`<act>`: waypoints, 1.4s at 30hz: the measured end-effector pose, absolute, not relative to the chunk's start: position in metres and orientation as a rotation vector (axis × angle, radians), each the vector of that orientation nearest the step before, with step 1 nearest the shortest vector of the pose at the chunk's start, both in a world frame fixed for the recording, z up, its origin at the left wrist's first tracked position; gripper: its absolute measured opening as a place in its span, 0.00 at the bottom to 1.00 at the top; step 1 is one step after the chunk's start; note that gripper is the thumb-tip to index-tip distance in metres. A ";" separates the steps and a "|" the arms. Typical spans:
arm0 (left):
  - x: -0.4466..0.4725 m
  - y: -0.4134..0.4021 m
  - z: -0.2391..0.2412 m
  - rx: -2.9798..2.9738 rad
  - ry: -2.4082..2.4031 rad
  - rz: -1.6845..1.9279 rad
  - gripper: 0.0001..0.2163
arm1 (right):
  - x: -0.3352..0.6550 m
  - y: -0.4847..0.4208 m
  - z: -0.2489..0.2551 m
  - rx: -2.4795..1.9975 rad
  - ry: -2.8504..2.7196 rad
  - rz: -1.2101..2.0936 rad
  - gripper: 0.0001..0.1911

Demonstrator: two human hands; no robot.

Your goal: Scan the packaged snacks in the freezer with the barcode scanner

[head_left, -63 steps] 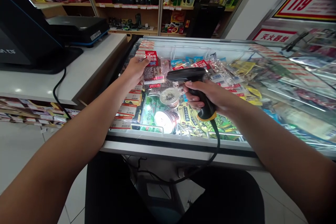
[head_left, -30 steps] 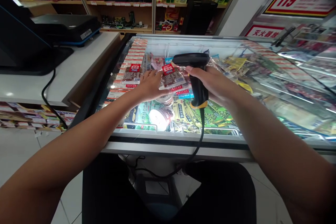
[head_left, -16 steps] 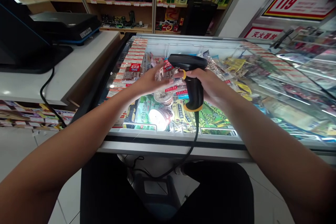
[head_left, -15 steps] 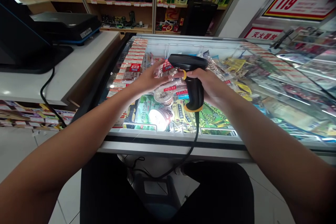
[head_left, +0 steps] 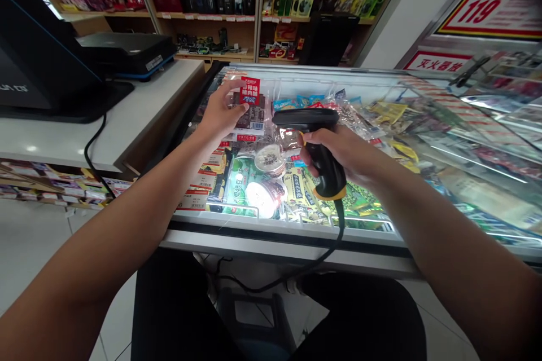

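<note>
Back wall: shelves [head_left: 203, 14] with boxed goods. Glass-topped surface [head_left: 288, 243] in front, lit, full of snack bags under the glass. Black terminal [head_left: 38, 62] on the white counter to the left. Right hand [head_left: 345, 152] is wrapped tight round the handle of the barcode scanner [head_left: 305, 118], head pointing left, cable [head_left: 339, 237] dropping over the near edge. Left hand [head_left: 220, 115] pinches the snack packet [head_left: 250, 108], red label up, held above the glass just left of the scanner head. Hands are apart.
</note>
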State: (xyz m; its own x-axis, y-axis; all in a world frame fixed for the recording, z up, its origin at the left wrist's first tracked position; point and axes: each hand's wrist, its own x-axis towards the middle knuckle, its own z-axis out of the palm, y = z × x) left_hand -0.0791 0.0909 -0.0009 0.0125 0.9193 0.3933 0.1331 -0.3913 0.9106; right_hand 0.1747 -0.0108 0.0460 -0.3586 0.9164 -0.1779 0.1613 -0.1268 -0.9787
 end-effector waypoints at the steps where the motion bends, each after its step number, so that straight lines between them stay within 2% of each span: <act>1: -0.079 0.092 -0.001 1.585 1.101 1.448 0.21 | 0.175 -0.011 0.045 -1.241 -1.522 1.554 0.08; 15: -0.081 0.083 0.008 1.657 1.320 1.329 0.22 | 0.171 -0.011 0.044 -1.244 -1.479 1.539 0.07; 20: -0.099 0.088 0.010 1.835 1.661 1.070 0.22 | 0.177 -0.006 0.042 -1.213 -1.437 1.457 0.09; 25: -0.117 0.092 0.011 2.089 1.912 0.692 0.16 | 0.180 -0.001 0.039 -1.240 -1.428 1.447 0.13; 31: -0.107 0.071 0.021 1.992 2.238 0.332 0.27 | 0.181 0.002 0.036 -1.266 -1.444 1.435 0.14; 37: -0.082 0.052 0.023 2.050 2.299 0.233 0.52 | 0.180 0.002 0.035 -1.257 -1.486 1.422 0.15; 39: -0.081 0.052 0.021 2.066 2.308 0.197 0.54 | 0.179 0.002 0.034 -1.250 -1.501 1.424 0.14; 42: -0.085 0.056 0.021 2.032 2.315 0.139 0.52 | 0.180 0.003 0.033 -1.255 -1.514 1.406 0.14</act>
